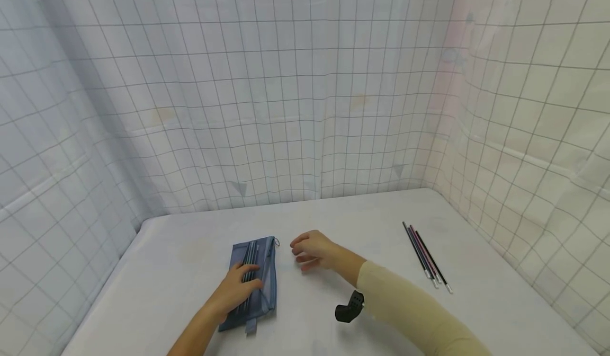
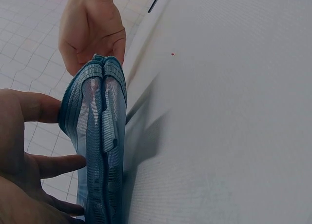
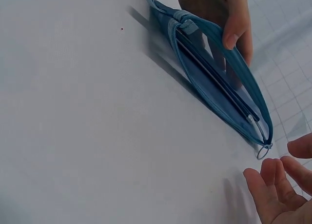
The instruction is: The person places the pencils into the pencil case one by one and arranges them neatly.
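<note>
On the white table (image 1: 343, 218), left of centre in the head view, you have the blue mesh pouch (image 1: 267, 287) lying with its zip side toward your right. Your left hand (image 1: 236, 288) rests over it and grips its upper panel: in the right wrist view the thumb (image 3: 234, 31) lies across the zip band, while other fingers show behind the mesh. The zip stands undone, and the mouth gapes along its length. Slim pencils (image 3: 219, 82) lie lengthwise inside, one showing a pale tip near the end with the metal ring (image 3: 263, 152).

Your right hand (image 1: 314, 250) is free, its fingers loosely bent and grasping nothing, just beside that ring and apart from the pouch. A pale yellow sleeve (image 1: 410, 303) covers your right forearm, with a black device (image 1: 350, 308) near the cuff.

Well to your right, a few loose pencils (image 1: 426, 258), dark and pinkish, lie bunched, white ends toward you. Behind the table hangs a white gridded curtain (image 1: 295, 91).
</note>
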The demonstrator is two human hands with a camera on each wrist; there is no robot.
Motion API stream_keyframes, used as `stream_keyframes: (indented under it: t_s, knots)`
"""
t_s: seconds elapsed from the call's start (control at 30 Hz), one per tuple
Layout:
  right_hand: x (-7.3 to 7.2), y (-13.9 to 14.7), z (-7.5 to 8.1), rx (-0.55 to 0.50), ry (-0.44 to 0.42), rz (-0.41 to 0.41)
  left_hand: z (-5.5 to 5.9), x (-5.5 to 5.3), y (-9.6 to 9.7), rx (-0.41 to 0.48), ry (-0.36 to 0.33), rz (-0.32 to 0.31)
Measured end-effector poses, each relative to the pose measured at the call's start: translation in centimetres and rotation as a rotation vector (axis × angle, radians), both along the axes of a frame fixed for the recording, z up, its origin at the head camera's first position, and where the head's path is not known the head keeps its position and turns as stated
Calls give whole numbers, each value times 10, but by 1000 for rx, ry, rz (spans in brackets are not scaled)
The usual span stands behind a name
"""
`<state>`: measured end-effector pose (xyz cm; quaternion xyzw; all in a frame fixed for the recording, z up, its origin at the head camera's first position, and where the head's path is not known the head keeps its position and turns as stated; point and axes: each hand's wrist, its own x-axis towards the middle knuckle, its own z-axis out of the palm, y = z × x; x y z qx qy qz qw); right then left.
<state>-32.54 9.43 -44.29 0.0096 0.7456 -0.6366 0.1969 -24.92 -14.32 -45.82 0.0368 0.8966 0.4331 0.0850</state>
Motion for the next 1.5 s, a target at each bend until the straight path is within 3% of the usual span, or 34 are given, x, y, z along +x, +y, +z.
stream_keyframes:
  t_s: [0.57,1.5]
  knots:
    - [5,40,14,29,23,0,0,1,-1,33,0,-14]
    - [7,118,15,99,49,-106,0,1,0,35,-20,-3]
